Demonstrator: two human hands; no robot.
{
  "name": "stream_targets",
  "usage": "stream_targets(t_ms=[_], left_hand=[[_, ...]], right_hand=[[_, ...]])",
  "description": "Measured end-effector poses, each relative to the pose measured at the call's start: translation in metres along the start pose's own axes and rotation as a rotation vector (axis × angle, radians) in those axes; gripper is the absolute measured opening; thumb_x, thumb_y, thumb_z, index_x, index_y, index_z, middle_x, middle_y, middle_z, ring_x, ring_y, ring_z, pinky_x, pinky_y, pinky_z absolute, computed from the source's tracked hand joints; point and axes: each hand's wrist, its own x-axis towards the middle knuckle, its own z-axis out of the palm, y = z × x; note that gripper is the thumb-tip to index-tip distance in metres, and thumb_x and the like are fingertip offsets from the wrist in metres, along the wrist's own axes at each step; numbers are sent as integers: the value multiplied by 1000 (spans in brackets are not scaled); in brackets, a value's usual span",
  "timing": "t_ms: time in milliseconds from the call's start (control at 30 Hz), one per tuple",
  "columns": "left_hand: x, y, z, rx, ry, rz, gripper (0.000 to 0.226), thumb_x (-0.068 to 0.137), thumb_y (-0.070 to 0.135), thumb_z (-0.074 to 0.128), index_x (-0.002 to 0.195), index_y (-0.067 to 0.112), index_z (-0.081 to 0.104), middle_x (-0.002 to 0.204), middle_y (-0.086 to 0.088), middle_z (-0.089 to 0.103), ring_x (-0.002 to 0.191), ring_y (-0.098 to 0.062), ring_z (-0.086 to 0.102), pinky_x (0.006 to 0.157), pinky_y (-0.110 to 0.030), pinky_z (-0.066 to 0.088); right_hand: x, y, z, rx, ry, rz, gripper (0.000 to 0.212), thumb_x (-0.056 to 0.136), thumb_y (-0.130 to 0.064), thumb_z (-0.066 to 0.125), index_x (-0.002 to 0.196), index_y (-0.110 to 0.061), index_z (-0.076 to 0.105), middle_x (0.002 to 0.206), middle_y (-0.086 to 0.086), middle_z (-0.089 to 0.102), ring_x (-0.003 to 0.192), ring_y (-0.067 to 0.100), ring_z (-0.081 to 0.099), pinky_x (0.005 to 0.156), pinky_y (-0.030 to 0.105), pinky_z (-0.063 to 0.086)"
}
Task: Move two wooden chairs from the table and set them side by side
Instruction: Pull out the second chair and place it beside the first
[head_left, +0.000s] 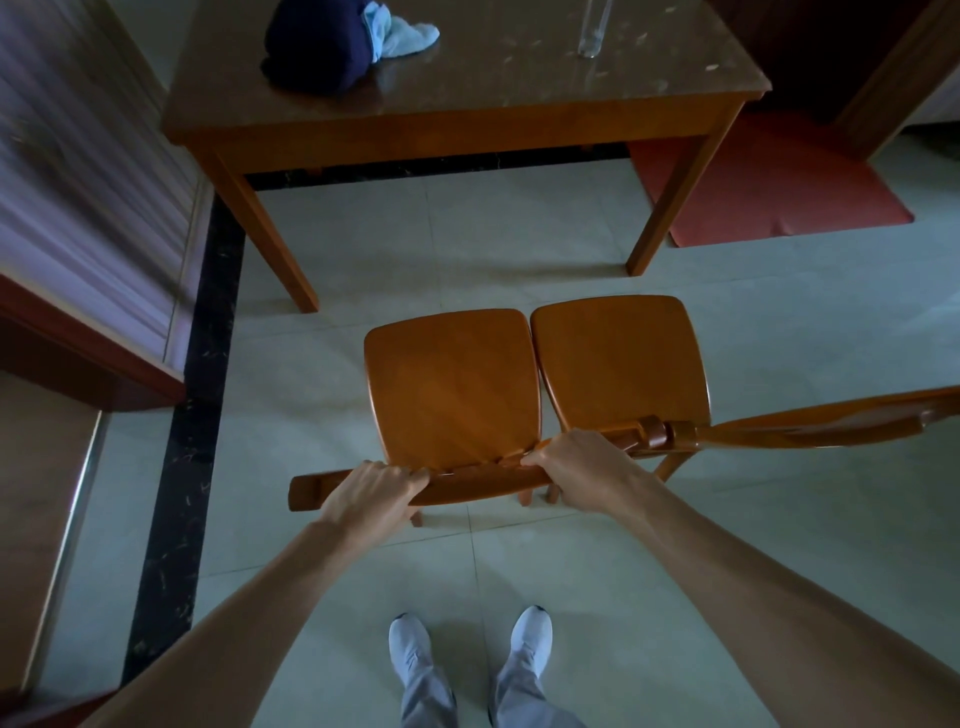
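Both clamped on the top rail of the left chair (452, 384): left hand (371, 491) near its left end, right hand (574, 467) near its right. Seat touching the right chair (618, 358) alongside, on tiled floor (519, 249) before the table (457, 124).

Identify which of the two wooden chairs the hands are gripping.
The left chair: left hand and right hand both clasp its top rail. The right chair, seat beside it, is untouched.

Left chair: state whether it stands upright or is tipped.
Upright, as far as visible: the left chair has a level seat, matching the right chair; both hands grip its top rail.
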Motion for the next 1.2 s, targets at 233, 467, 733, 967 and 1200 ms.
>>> stream_targets(t_ms=[233, 467, 733, 967, 1200], left_hand=[[-9, -13, -4, 8, -36, -2, 34, 96, 33, 52, 128, 24, 54, 112, 5, 71, 82, -8, 70, 84, -20, 52], [-11, -4, -5, -23, 18, -25, 28, 93, 31, 57, 118, 21, 62, 95, 8, 76, 75, -5, 70, 75, -17, 50], [-9, 1, -4, 25, 35, -12, 28, 93, 33, 56, 118, 20, 59, 94, 7, 74, 75, -7, 70, 76, -21, 53], [-7, -2, -1, 58, 35, -31, 33, 90, 37, 60, 118, 19, 58, 101, 3, 73, 77, -9, 70, 79, -23, 54], [-10, 1, -1, 30, 35, -72, 30, 90, 37, 60, 115, 20, 59, 99, 3, 73, 73, -8, 69, 76, -22, 53]], right_hand=[[3, -17, 5, -8, 7, 6, 37, 94, -4, 64, 127, -21, 68, 113, 1, 75, 101, 17, 73, 100, 37, 55], [1, -17, -1, -12, -28, -13, 53, 92, -2, 66, 142, -19, 58, 122, 2, 73, 108, 17, 71, 102, 34, 53], [-1, -11, 5, -26, 20, 9, 57, 90, -5, 71, 143, -21, 58, 117, 2, 76, 102, 15, 74, 95, 30, 54], [-1, -9, 14, -42, 68, 58, 47, 88, -11, 74, 134, -18, 64, 104, 2, 77, 91, 16, 75, 93, 33, 57], [0, -12, 18, -40, 104, 65, 40, 91, -8, 68, 130, -18, 67, 100, 1, 77, 86, 16, 74, 91, 34, 57]])
